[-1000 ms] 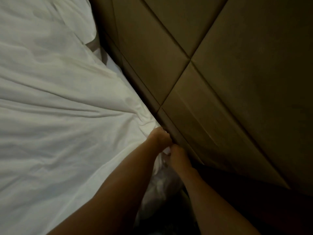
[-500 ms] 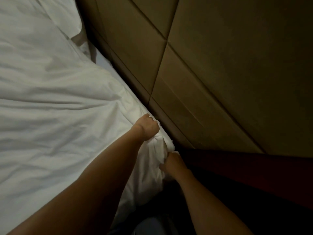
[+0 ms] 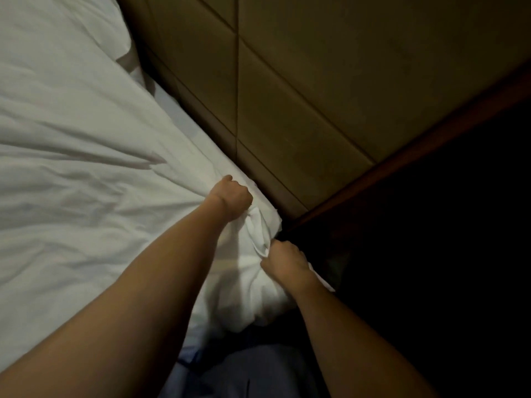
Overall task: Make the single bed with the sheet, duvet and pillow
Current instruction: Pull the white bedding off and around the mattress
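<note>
I stand at the corner of the bed where it meets the padded wall panel (image 3: 287,90), and both of my hands are on the white duvet (image 3: 86,168). My left hand (image 3: 231,199) is curled into a fist over a bunch of the fabric on top of the corner; my right hand (image 3: 286,258) pinches a fold of the same fabric lower down, where the corner hangs over the side. I hold it at two points so the corner stays gathered and I can steer it as one piece — one hand alone would, I judge, let the loose end sag. The duvet lies spread across the bed to my left, creased, with folds running toward my left fist, which suggests tension along that line. At the far end a white shape that I take for the pillow (image 3: 94,33) lies against the wall. A paler strip — probably the sheet (image 3: 175,116) — shows between duvet and wall. The floor side to my right is too dark to read. Judgement: corner being squared, not finished.
</note>
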The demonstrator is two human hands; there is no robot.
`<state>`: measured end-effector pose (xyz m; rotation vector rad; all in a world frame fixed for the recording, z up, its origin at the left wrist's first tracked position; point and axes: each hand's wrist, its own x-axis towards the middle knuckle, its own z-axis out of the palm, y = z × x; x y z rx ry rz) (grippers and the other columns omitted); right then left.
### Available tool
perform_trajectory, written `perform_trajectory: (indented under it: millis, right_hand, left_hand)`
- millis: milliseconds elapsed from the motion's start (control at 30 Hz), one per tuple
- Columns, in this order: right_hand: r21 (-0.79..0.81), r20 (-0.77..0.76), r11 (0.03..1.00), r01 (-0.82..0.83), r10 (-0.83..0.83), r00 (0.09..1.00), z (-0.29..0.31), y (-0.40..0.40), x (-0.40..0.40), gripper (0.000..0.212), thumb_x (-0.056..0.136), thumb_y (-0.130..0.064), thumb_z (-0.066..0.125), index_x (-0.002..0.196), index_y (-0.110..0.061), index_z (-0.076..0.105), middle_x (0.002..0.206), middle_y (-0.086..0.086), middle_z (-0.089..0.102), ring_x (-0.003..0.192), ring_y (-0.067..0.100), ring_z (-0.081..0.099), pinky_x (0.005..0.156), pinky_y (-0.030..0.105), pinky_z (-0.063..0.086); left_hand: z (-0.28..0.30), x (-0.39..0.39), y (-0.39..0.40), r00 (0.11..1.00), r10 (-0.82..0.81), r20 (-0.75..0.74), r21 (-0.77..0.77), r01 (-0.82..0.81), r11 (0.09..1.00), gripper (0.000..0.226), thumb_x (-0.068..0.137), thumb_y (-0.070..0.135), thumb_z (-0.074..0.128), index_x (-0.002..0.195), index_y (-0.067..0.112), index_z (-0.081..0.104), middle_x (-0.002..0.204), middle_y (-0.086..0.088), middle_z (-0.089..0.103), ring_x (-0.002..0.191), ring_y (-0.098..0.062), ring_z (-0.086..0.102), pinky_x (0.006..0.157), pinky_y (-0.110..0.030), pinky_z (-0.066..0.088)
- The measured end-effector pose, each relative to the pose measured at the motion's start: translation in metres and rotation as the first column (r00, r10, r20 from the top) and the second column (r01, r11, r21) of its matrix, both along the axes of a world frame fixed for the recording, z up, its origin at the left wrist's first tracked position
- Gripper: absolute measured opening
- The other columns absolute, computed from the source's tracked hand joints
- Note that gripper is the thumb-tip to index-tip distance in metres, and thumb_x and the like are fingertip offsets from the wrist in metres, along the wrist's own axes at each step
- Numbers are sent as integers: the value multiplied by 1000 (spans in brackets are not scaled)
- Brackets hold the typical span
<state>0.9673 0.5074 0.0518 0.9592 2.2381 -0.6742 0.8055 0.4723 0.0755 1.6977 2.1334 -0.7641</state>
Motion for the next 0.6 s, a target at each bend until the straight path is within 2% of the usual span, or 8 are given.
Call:
perform_trajectory:
  millis: [233,367,433,500,600]
  right_hand:
    - [132,-126,991,9,8,992,30,-19,27,42,89,-35,55,121,-9,46,119,17,58,110,34,56,84,35,45]
    - [-92,-138,991,93,-105,985,43,-12,39,59,78,-52,66,118,-9,57,116,14,60,106,32,57,85,36,47]
    - [-120,-150,991,56,-74,986,53,-3,45,58,76,-56,67,108,-8,62,111,13,62,101,31,59,83,36,49]
    - [-33,-166,999,9,-15,986,72,12,51,55,81,-57,61,107,-8,64,111,14,62,101,32,58,82,36,47]
    - [178,-170,982,-64,95,981,93,33,67,53,89,-57,50,112,-10,62,113,17,62,107,36,56,83,37,44]
  left_hand:
    - [26,22,-27,989,11,-147,53,-4,999,27,96,11,41,109,20,62,117,1,64,107,-21,58,91,-28,35]
    - [41,27,-39,983,-10,-181,38,17,999,26,96,12,41,107,20,63,114,0,64,106,-21,58,89,-27,36]
    - [51,30,-39,981,-37,-188,23,42,999,24,97,13,41,107,20,62,113,0,65,104,-21,59,88,-27,37]
    - [66,31,-27,976,-77,-202,28,85,996,23,97,14,43,108,18,62,113,0,65,104,-21,59,89,-27,37]
    - [82,42,-4,973,-93,-213,99,117,988,26,97,15,41,110,15,63,115,-4,65,107,-24,59,92,-30,37]
